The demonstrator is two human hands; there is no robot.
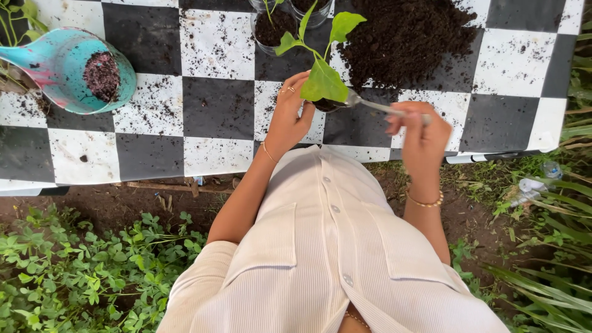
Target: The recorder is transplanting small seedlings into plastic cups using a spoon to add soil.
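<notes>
Fingers of the left hand [288, 117] were curled about the base of a seedling [322, 79], holding it upright over the near edge of the table [216, 105]; whether a small pot sat under the leaves could not be told, since a broad leaf hid it. The right hand [419, 132] was closed on the handle of a spoon [376, 106], a little blurred, with the bowl of the spoon touching the dark soil at the seedling's root.

Judging by this, soil was being packed or added round the seedling's root, and the work looked partly done. The next move would call for a steady left grip, so the stem stayed upright, and for a short reach with the spoon to the soil heap [404, 37] just beyond.

That heap lay toward the far right of the table. Two clear cups [271, 28] with soil stood at the far edge, just behind the seedling, one with a small shoot in it. A turquoise pot [68, 68] lay tipped on its side near the left edge, soil showing in its mouth. Crumbs of soil were scattered over the chequered black-and-white cloth. Weeds [80, 271] and bare earth lay below the table's near edge.
</notes>
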